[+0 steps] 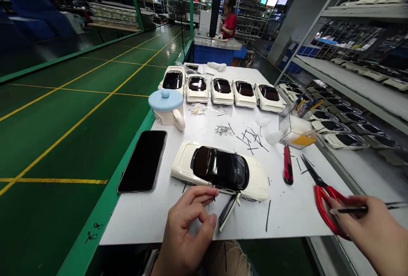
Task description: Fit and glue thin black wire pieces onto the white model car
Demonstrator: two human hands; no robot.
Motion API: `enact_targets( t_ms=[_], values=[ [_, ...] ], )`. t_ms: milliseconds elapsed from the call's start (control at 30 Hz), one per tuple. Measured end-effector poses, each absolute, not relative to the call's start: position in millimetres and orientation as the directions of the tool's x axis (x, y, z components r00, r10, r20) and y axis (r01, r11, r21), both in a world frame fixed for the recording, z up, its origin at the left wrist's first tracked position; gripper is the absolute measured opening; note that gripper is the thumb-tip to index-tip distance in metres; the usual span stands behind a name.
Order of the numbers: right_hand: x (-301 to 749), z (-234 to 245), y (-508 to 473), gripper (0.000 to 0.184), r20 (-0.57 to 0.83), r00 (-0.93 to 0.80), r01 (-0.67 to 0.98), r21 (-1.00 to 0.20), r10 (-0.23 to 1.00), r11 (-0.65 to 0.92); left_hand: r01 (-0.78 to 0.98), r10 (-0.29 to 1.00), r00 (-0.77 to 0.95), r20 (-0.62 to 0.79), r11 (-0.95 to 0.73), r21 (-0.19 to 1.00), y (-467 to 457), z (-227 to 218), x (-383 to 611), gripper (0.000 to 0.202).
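A white model car [219, 170] with a dark roof lies on the white table [153, 221], its near door hanging open. My left hand [188, 225] sits just in front of the car, thumb and forefinger pinched on a short thin black strip. My right hand [372, 229] is at the table's right edge, fingers closed on red-handled scissors [321, 191] and a long thin black strip [366, 209].
A black phone [143, 160] lies left of the car, a blue-lidded mug [167, 108] behind it. Several white model cars [222, 91] line the far edge. A red utility knife [287, 164], loose black strips [251, 138] and a clear box [298, 131] lie right. Shelves with cars stand right. A person in red [229, 21] works far off.
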State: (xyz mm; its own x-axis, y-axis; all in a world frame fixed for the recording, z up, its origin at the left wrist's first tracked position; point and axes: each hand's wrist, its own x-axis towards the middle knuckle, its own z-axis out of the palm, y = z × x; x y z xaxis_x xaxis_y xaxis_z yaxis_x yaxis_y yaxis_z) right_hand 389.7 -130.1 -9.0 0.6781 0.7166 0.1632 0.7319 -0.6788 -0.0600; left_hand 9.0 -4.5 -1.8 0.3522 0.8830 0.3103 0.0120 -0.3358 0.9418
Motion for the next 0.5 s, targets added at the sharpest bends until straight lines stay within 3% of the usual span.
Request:
enact_targets(
  t_ms=[100,167,233,333,400,500],
  values=[
    [370.3,1.8,-95.8,0.024,0.137,0.622,0.783,-0.105,0.771,-0.613,0.042,0.869,0.389,0.306,-0.349,0.936,-4.7,-5.3,5.7,0.026],
    [366.6,2.7,-79.6,0.018,0.163,0.523,0.845,0.028,0.836,-0.534,0.055,0.866,0.399,0.303,-0.353,0.934,-4.9,-6.6,3.8,0.026],
    [366.4,3.2,-69.4,0.026,0.170,0.416,0.881,0.168,0.894,-0.442,0.058,0.864,0.402,0.303,-0.354,0.933,-5.0,-6.8,2.8,0.026],
    [361.8,10.2,-56.4,0.038,0.178,0.325,0.904,0.231,0.929,-0.360,0.049,0.867,0.404,0.292,-0.340,0.939,-5.2,-6.7,3.6,0.027],
    [352.7,17.8,-42.2,0.038,0.194,0.386,0.896,0.153,0.902,-0.416,0.044,0.882,0.394,0.259,-0.299,0.953,-5.5,-6.8,4.8,0.029],
    [337.6,25.1,-9.2,0.043,0.141,0.512,0.858,-0.130,0.847,-0.497,0.044,0.904,0.378,0.198,-0.232,0.972,-5.9,-6.6,5.3,0.031]
  ],
)
